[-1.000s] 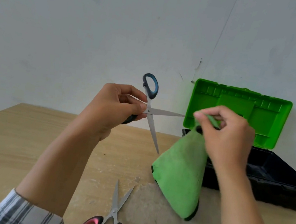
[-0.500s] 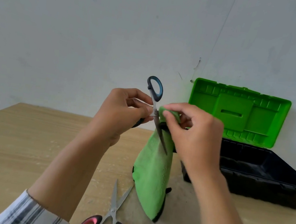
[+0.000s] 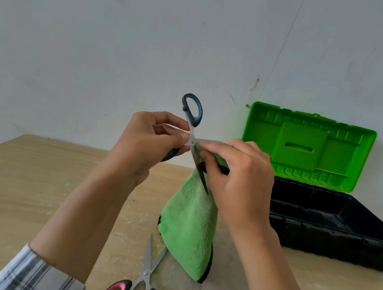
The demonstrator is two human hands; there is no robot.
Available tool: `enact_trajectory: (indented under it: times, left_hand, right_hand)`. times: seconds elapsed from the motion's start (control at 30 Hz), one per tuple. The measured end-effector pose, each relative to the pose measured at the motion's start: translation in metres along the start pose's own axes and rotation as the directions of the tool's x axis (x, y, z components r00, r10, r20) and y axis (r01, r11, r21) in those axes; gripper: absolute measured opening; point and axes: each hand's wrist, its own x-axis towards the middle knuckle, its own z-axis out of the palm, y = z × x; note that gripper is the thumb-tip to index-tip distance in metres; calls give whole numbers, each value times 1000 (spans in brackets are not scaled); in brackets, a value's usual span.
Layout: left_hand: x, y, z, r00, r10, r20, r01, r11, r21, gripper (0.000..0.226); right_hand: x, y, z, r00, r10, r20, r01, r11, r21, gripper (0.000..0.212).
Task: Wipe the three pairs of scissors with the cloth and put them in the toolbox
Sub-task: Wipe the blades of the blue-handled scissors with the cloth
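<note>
Blue-handled scissors (image 3: 193, 130): held in the air above the worktop (image 3: 22, 183), to the left of the toolbox (image 3: 335, 227), blades spread apart; one handle loop stands up above the left hand (image 3: 148, 142), the other handle is enclosed in that hand's closed fingers. One blade points down and right, across the cloth (image 3: 189, 227); the other runs level toward the toolbox and is mostly hidden behind the right hand (image 3: 235, 175). Cloth: green, with dark edging, pinched at its top by the right hand's thumb and fingers just beside the scissors' pivot, touching the blades there; the rest hangs down in a cone to the left of the toolbox, its lower end close to the worktop, contact not discernible. Pink-handled scissors (image 3: 143, 282): lying flat on the worktop, left of and nearer the viewer than the toolbox, blades slightly open, tips pointing toward the hanging cloth, one tip at the cloth's lower edge. Toolbox: black base on the worktop, green lid (image 3: 307, 148) raised and standing against the wall (image 3: 126, 39). Left forearm: plaid sleeve (image 3: 34, 275) at the cuff.
</note>
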Motion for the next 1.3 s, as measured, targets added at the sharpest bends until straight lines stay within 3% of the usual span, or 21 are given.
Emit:
enact_trajectory:
  times: [0.23, 0.4, 0.53, 0.93, 1.0, 1.1, 1.17, 1.23, 1.3]
  left_hand:
    - [-2, 5, -3, 997, 76, -24, -74, 996, 51, 13]
    - [-4, 0, 7, 994, 107, -13, -104, 983, 149, 18]
    - [-5, 2, 7, 997, 73, 26, -76, 993, 93, 15]
    - [-2, 5, -5, 999, 18, 42, -21, 997, 72, 12]
    - [-1, 4, -6, 999, 4, 48, -7, 997, 71, 12]
    - [-1, 6, -11, 995, -29, 96, 24, 998, 51, 11]
    - [-1, 8, -11, 989, -39, 145, 31, 998, 57, 10]
    - [-4, 10, -11, 982, -45, 184, 32, 997, 70, 10]
    - [-5, 10, -9, 978, -45, 203, 30, 997, 74, 11]
  right_hand:
    - [7, -6, -9, 994, 59, -90, -46, 989, 140, 11]
    - [-3, -21, 5, 993, -16, -118, 23, 998, 60, 14]
    - [-1, -12, 4, 992, -9, -123, 13, 999, 29, 13]
    - [5, 22, -14, 986, 131, -100, -132, 991, 1, 10]
    - [6, 34, -21, 974, 219, -57, -219, 976, -6, 9]
    - [9, 57, -36, 872, 486, 57, -487, 850, 200, 10]
    - [13, 61, -46, 761, 622, 185, -626, 629, 460, 12]
    - [18, 56, -53, 735, 612, 293, -651, 514, 558, 12]
    - [20, 48, -57, 780, 514, 356, -621, 574, 534, 10]
